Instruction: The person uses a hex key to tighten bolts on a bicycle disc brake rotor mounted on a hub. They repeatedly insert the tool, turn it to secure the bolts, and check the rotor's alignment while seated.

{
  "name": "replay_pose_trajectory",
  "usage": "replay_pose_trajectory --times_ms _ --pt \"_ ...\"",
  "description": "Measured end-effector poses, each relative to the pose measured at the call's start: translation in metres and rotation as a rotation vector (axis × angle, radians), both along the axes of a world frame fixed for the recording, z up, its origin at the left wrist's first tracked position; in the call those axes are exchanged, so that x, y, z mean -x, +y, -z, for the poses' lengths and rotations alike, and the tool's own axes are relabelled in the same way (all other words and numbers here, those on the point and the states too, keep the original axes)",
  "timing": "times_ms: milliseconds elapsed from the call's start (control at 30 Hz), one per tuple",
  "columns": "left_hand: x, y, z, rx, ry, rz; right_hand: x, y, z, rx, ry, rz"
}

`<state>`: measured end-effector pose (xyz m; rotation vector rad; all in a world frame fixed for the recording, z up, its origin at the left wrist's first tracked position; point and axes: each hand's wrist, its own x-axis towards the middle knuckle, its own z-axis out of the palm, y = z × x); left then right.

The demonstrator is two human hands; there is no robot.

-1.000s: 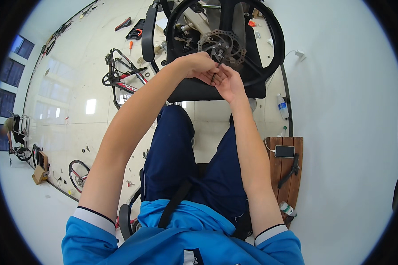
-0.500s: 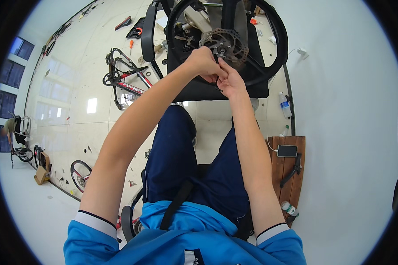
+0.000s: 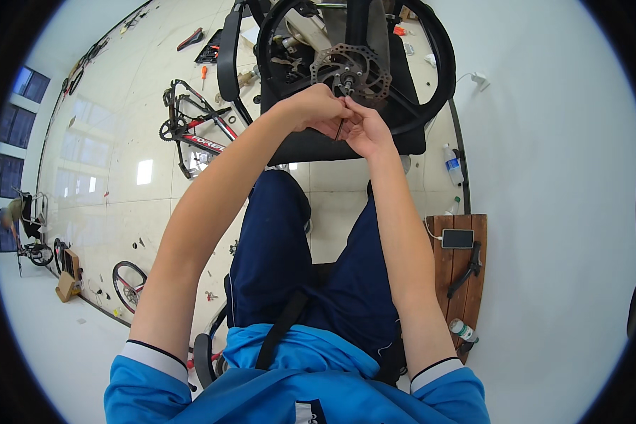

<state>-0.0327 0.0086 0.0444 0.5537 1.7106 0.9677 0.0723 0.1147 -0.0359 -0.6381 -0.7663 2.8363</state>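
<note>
Black wheel (image 3: 431, 78) ahead; left hand (image 3: 314, 109) and right hand (image 3: 364, 127) each grip-pinching a thin tool (image 3: 339, 129).

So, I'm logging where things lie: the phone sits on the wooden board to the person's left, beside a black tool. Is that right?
Not quite. The phone lies on the wooden board to the person's right, not left, as the head view shows. The black tool beside it is right.

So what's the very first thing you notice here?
Probably the two hands, left hand and right hand, meeting around a thin dark tool right in front of a bike wheel with a shiny toothed brake disc. Next, a red-and-black bike frame lies on the pale floor to the left.
</note>
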Motion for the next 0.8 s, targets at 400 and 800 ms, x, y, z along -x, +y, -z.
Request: replay_pose_trajectory --times_ms 400,800 --pt "-0.002 0.0 -0.003 -0.116 -0.291 -0.123 -0.003 0.002 -0.017 0.043 0.02 0.054" --pt "-0.007 -0.004 0.0 -0.086 0.091 -0.182 0.015 0.0 -0.008 0.005 -0.171 0.204"
